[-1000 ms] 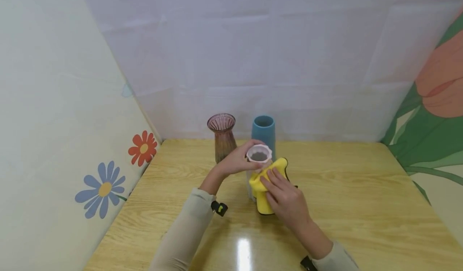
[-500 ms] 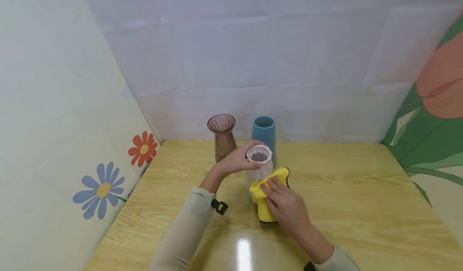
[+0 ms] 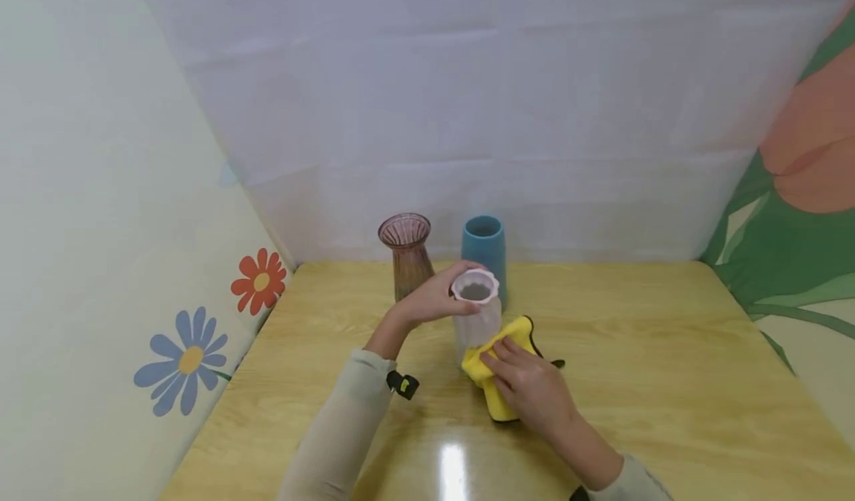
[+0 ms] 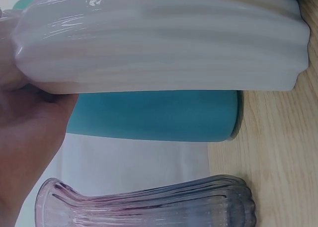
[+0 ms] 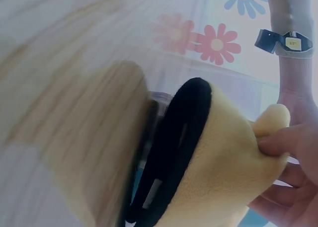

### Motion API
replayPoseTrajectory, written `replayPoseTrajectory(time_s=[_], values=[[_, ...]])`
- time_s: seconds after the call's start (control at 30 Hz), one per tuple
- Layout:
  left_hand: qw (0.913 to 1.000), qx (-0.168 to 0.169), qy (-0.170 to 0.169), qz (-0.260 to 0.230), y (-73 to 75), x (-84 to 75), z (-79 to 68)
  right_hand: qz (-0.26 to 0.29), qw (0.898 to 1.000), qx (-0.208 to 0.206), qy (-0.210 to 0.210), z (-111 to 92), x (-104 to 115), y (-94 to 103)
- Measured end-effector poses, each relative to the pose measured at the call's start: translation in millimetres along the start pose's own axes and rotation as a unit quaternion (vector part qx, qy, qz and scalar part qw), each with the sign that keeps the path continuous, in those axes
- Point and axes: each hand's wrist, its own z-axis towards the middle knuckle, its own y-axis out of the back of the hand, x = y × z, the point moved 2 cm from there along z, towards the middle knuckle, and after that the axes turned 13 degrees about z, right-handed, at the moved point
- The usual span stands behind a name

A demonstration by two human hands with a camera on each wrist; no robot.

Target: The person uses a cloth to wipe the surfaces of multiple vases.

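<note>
A white, fluted vase [image 3: 478,326] with a scalloped rim stands on the table in the head view. My left hand [image 3: 437,295] grips it just under the rim, thumb on the near side. My right hand [image 3: 534,391] pinches a yellow cloth [image 3: 499,398] with black edging and holds it against the vase's lower right side. Folds of the cloth hang below the fingers. In the left wrist view the vase's glossy ribbed wall [image 4: 164,43] fills the top. The right wrist view shows the cloth's black border [image 5: 191,117] close up, hiding most of the vase.
Behind the white vase stands a blue vase [image 3: 484,247]. A purple ribbed glass vase [image 3: 408,260] stands to its left, partly hidden by my left hand. The wooden table [image 3: 641,352] meets a white cloth backdrop [image 3: 568,204] at the back.
My right hand has moved the yellow cloth down along the white vase, baring more of its upper wall. The left hand keeps its grip near the rim.
</note>
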Motion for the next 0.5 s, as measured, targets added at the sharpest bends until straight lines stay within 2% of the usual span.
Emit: replayPoseTrajectory(time_s=[0.13,0.37,0.5], values=[[1.0,0.0,0.006,-0.005,0.3,0.1,-6.4,0.005,0.999,0.032,-0.002,-1.3,0.6,-1.8],[0.9999,0.012,-0.005,-0.006,1.6,-1.1,-3.4,0.032,0.998,0.061,-0.001,-3.2,-3.6,4.5],[0.9986,0.022,-0.017,-0.046,3.8,0.6,-0.5,0.05,0.995,0.082,0.012,-2.8,-7.9,9.3]])
